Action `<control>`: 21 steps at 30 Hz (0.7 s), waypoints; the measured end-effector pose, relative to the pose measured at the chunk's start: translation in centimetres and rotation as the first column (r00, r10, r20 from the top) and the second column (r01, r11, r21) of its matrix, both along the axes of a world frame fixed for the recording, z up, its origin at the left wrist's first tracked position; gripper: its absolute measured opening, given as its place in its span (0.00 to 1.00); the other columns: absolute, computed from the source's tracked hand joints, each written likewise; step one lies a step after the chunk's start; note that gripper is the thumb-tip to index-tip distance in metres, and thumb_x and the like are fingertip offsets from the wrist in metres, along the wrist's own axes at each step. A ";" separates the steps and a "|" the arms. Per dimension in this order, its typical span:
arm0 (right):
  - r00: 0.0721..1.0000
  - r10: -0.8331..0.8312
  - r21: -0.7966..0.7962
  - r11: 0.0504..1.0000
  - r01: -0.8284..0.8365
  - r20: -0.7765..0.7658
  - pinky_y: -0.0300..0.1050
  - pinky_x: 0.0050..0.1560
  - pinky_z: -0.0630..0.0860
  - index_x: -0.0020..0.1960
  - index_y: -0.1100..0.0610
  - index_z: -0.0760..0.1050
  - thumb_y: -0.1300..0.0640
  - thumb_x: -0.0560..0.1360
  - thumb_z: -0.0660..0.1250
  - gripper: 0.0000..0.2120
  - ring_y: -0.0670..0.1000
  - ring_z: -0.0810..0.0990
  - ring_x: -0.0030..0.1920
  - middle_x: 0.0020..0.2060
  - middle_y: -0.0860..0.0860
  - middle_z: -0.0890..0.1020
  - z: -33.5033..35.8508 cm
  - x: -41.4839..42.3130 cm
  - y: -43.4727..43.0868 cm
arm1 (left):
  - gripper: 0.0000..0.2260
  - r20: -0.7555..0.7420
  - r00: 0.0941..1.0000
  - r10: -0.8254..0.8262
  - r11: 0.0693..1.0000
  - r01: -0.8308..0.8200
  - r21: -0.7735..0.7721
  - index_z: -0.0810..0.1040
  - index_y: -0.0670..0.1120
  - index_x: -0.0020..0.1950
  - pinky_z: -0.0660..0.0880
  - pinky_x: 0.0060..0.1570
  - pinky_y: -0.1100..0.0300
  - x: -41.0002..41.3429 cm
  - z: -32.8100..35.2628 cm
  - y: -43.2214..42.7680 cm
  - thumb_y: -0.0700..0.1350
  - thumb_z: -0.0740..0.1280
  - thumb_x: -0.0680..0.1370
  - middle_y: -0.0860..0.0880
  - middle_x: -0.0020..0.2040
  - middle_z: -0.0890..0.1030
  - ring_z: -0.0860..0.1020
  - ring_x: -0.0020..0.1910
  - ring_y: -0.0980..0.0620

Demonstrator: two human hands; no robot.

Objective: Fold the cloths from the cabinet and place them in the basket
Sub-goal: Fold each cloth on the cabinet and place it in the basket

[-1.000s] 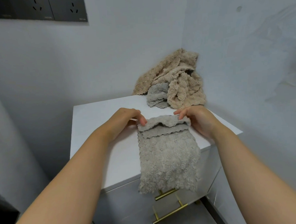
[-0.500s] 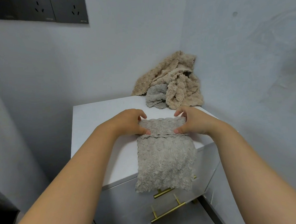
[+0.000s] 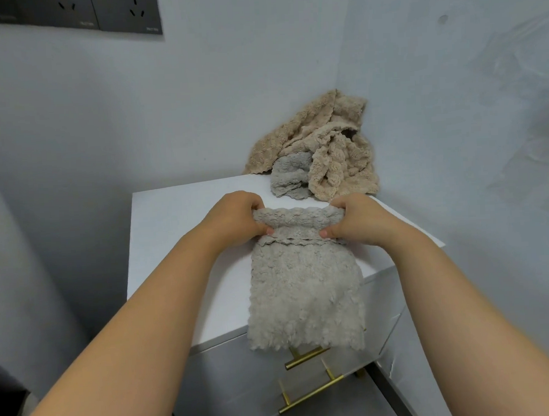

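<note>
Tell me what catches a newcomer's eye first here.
The left hand and right hand pinch the folded far edge of a fluffy grey cloth on the white cabinet top, its near end hanging over the front. Behind, a crumpled pile of beige and grey cloths sits in the wall corner.

- left hand (image 3: 239, 219): fingers curled, pinching the grey cloth (image 3: 302, 286) fold at its 9 o'clock end; bare forearm enters from 7 o'clock
- right hand (image 3: 359, 219): same pinch at the 3 o'clock end; forearm enters from 5 o'clock
- thumbs on the near side
</note>
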State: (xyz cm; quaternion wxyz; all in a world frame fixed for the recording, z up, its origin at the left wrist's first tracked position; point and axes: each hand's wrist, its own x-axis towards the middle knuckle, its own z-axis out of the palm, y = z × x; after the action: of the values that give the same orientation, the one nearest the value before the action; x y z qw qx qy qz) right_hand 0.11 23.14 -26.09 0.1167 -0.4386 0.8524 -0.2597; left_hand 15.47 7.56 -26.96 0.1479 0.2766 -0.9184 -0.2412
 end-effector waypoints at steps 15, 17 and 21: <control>0.985 0.010 -0.217 0.975 -0.047 -0.171 0.42 0.36 0.65 0.42 0.55 0.72 0.62 0.67 0.75 0.12 0.49 0.71 0.41 0.38 0.46 0.72 -0.2 0.8 -0.5 | 0.10 -0.190 0.980 -0.063 0.993 0.042 -0.110 0.70 0.45 0.39 0.64 0.37 0.59 0.5 0.3 -0.2 0.36 0.70 0.69 0.46 0.44 0.77 0.69 0.40 0.50; 0.986 0.039 -0.160 0.985 -0.065 -0.162 0.40 0.36 0.65 0.43 0.57 0.72 0.63 0.67 0.75 0.12 0.49 0.70 0.41 0.39 0.46 0.72 0.3 0.8 -0.3 | 0.11 -0.125 0.986 -0.113 0.989 0.100 -0.105 0.70 0.47 0.39 0.65 0.38 0.63 1.0 0.7 -0.3 0.38 0.73 0.68 0.47 0.46 0.77 0.70 0.42 0.51; 0.985 0.098 -0.058 0.993 -0.107 -0.141 0.38 0.36 0.65 0.42 0.55 0.72 0.63 0.67 0.76 0.13 0.47 0.70 0.41 0.40 0.44 0.71 1.1 1.0 0.2 | 0.12 0.032 0.986 -0.162 0.985 0.163 -0.062 0.72 0.49 0.39 0.68 0.42 0.62 1.8 1.7 -0.5 0.41 0.76 0.68 0.51 0.47 0.77 0.73 0.45 0.51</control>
State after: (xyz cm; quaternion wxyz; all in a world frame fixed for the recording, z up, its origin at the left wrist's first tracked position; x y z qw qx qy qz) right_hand 1.13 23.35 -24.96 0.0562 -0.5024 0.8258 -0.2500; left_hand 17.29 7.11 -25.28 0.1245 0.1989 -0.9471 -0.2189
